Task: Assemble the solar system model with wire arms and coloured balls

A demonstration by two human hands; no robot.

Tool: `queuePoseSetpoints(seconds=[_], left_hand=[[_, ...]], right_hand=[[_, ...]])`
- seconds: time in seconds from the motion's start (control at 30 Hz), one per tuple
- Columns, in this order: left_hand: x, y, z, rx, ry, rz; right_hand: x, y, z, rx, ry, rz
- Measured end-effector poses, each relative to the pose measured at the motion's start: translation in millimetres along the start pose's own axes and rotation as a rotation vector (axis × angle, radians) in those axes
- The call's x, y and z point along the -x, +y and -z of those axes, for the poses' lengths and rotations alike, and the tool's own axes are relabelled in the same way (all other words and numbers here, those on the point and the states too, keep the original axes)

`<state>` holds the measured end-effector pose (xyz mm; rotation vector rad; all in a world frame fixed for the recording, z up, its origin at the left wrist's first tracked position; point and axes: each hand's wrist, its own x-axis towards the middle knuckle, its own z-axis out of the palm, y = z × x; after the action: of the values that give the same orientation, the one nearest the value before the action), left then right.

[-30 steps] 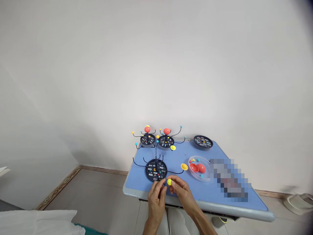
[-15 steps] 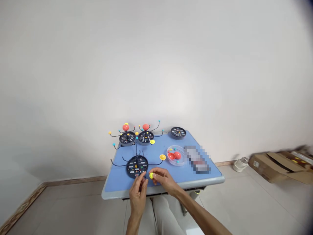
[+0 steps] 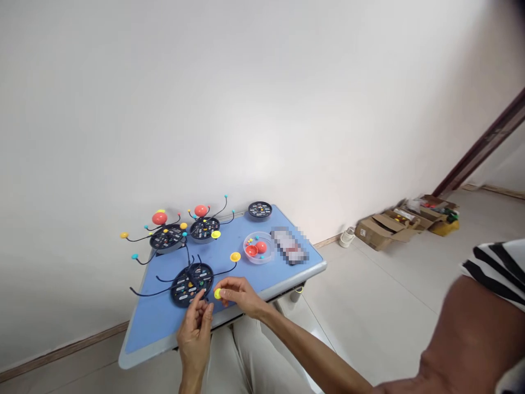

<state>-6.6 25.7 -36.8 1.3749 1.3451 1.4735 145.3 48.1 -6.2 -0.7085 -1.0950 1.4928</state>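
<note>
Between the thumb and fingers of my right hand (image 3: 241, 297) is a small yellow ball (image 3: 217, 294), held just right of the nearest solar system model (image 3: 192, 284). That model has a round black base and curved black arms; one arm carries a yellow-orange ringed planet (image 3: 235, 256), while others end bare. My left hand (image 3: 196, 324) is at the base's front edge, fingers curled and thumb apart, with nothing visible in it. Whether its fingertips touch the base or an arm I cannot tell.
Two models with red balls (image 3: 159, 218) stand at the back left of the blue table (image 3: 153, 323). A black base (image 3: 260, 210) sits at the back right. A clear bowl (image 3: 268, 258) holds red half-shells and small balls, beside a blurred flat object (image 3: 289, 246). Cardboard boxes (image 3: 379, 232) line the wall.
The view has swung right, so the table appears further left and tilted, and my right upper arm and striped sleeve show. My right hand still holds the yellow ball beside my left hand.
</note>
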Motion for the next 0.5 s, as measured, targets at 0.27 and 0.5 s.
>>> queuePoseSetpoints(seconds=[0.27, 0.5], left_hand=[[0.6, 3.1, -2.3, 0.076, 0.019, 0.07], [-1.4, 2.2, -0.1, 0.084, 0.008, 0.071]], right_hand=[[0.0, -6.0, 5.0, 0.021, -0.027, -0.008], [0.1, -7.1, 1.7, 0.039, -0.003, -0.001]])
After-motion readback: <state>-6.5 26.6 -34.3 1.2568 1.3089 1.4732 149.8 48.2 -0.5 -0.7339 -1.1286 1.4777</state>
